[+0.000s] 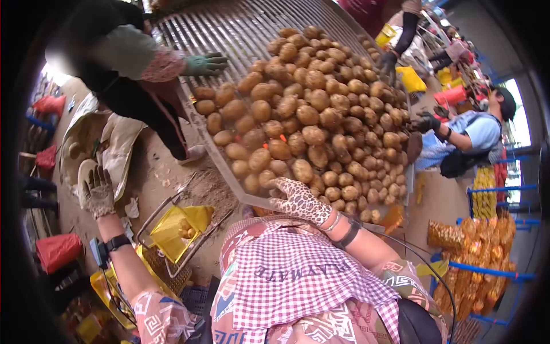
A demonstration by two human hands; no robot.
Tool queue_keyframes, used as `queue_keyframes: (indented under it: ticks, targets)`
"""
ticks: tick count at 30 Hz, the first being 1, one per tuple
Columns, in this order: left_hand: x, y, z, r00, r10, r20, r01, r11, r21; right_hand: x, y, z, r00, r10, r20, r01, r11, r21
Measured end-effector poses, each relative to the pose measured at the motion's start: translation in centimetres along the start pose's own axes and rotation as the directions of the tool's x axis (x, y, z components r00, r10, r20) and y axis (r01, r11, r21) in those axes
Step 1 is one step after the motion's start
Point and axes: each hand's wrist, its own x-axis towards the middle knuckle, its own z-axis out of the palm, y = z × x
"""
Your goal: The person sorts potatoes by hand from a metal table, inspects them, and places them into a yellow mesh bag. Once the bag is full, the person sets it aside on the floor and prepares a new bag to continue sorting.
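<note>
A heap of brown potatoes [321, 114] lies on a slatted metal table [212, 34]. My right hand [302, 200], in a leopard-print glove, rests at the near edge of the heap, fingers spread and touching potatoes. My left hand [97, 189], in a dirty pale glove, is stretched out away from the table at the left, fingers apart. A pale rounded shape lies against its fingers; I cannot make out whether it is part of the glove. Beside this hand is a whitish sack [123, 143]. Two small orange pieces show among the potatoes.
Yellow bags in a metal-framed cart [172, 229] stand between my left arm and body. A co-worker's green-gloved hand [205, 65] touches the slats. Other people's dark gloves [425, 121] are at the right side. Orange net sacks [478, 258] are stacked lower right.
</note>
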Motion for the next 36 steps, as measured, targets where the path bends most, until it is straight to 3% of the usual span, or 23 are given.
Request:
queue_keyframes:
  ticks: [1,3,5,7,9,12,13,15,17,18,19,20,21,23,24,25,27,28,29,30,31,32,36]
  targets:
    - [0.6,-0.2,-1.4,0.952,-0.146,0.270,0.167,0.984,-0.057,-0.7,-1.6,-1.9,0.998,0.056,0.002,-0.056,0.998,-0.004]
    - [-5.6,-7.0,6.3,0.775,-0.433,0.460,0.526,0.846,-0.089,-2.0,2.2,-3.4,0.973,0.136,-0.187,-0.175,0.963,-0.207]
    - [-9.5,-13.1,7.9,0.766,-0.516,0.383,0.532,0.844,0.074,-2.4,3.0,-6.5,0.859,0.210,-0.467,-0.271,0.960,-0.065]
    - [-13.5,-18.1,10.4,0.695,-0.647,0.313,0.621,0.760,0.194,-2.2,4.7,-9.4,0.805,0.252,-0.538,-0.365,0.924,-0.113]
    - [-16.8,-22.7,12.7,0.626,-0.737,0.256,0.697,0.676,0.239,-0.4,6.2,-10.5,0.790,-0.050,-0.611,-0.187,0.930,-0.317]
    - [-20.4,-28.6,17.7,0.534,-0.820,0.207,0.755,0.573,0.319,3.6,4.0,-11.0,0.910,-0.116,-0.398,-0.147,0.807,-0.572]
    - [-21.1,-30.2,18.7,0.514,-0.830,0.218,0.756,0.558,0.342,4.7,4.8,-10.6,0.911,-0.117,-0.395,-0.141,0.812,-0.567]
    - [-21.7,-32.9,20.2,0.525,-0.831,0.186,0.755,0.555,0.350,6.4,6.1,-9.8,0.937,0.004,-0.350,-0.230,0.762,-0.606]
    - [-22.0,-34.3,21.9,0.551,-0.822,0.148,0.748,0.564,0.350,6.5,6.6,-10.5,0.955,0.065,-0.290,-0.205,0.850,-0.485]
    - [-22.3,-34.4,22.8,0.542,-0.835,0.098,0.785,0.544,0.295,6.2,9.2,-9.4,0.949,0.129,-0.288,-0.170,0.977,-0.125]
    - [-22.6,-34.7,23.4,0.526,-0.849,0.050,0.820,0.522,0.237,5.6,11.9,-8.0,0.945,0.197,-0.261,-0.128,0.958,0.257]
    - [-22.6,-35.3,23.6,0.516,-0.856,0.045,0.835,0.514,0.198,4.8,12.5,-7.4,0.943,0.258,-0.210,-0.083,0.793,0.603]
    - [-22.4,-35.8,23.3,0.518,-0.855,0.027,0.836,0.512,0.197,3.7,13.3,-7.2,0.944,0.264,-0.196,-0.092,0.784,0.615]
    - [-22.3,-36.8,22.5,0.449,-0.857,0.255,0.883,0.469,0.020,1.5,10.3,-8.7,0.940,0.202,-0.274,-0.130,0.957,0.259]
    - [-22.7,-36.6,23.8,0.426,-0.873,0.235,0.900,0.436,-0.011,0.6,7.4,-10.1,0.890,0.115,-0.441,-0.092,0.993,0.073]
    - [-23.1,-36.6,24.0,0.429,-0.874,0.226,0.899,0.438,-0.015,-0.4,6.9,-10.8,0.878,0.103,-0.468,-0.127,0.992,-0.018]
    - [-23.7,-36.9,24.6,0.503,-0.864,-0.016,0.861,0.499,0.097,-1.6,8.4,-10.8,0.950,-0.067,-0.304,-0.078,0.895,-0.440]
    - [-23.9,-36.8,25.5,0.510,-0.852,-0.115,0.858,0.496,0.135,-1.8,7.9,-10.7,0.984,0.133,-0.118,-0.177,0.800,-0.574]
    - [-24.0,-37.2,25.0,0.507,-0.852,-0.129,0.861,0.491,0.135,-1.7,7.6,-10.1,0.980,0.184,-0.070,-0.180,0.692,-0.699]
    - [-24.1,-37.7,24.2,0.607,-0.789,0.097,0.672,0.574,0.467,-1.5,8.5,-9.4,0.980,0.179,-0.085,-0.189,0.711,-0.678]
    - [-24.1,-37.8,24.2,0.598,-0.722,0.347,0.354,0.627,0.694,-0.7,8.9,-9.1,0.981,0.167,-0.101,-0.192,0.726,-0.660]
    - [-24.7,-37.5,24.6,0.566,-0.805,0.178,0.800,0.589,0.117,0.1,9.1,-9.0,0.982,0.163,-0.092,-0.183,0.733,-0.655]
    - [-24.8,-37.0,24.6,0.553,-0.791,0.263,0.743,0.610,0.275,2.1,9.0,-9.4,0.977,0.209,-0.042,-0.190,0.764,-0.616]
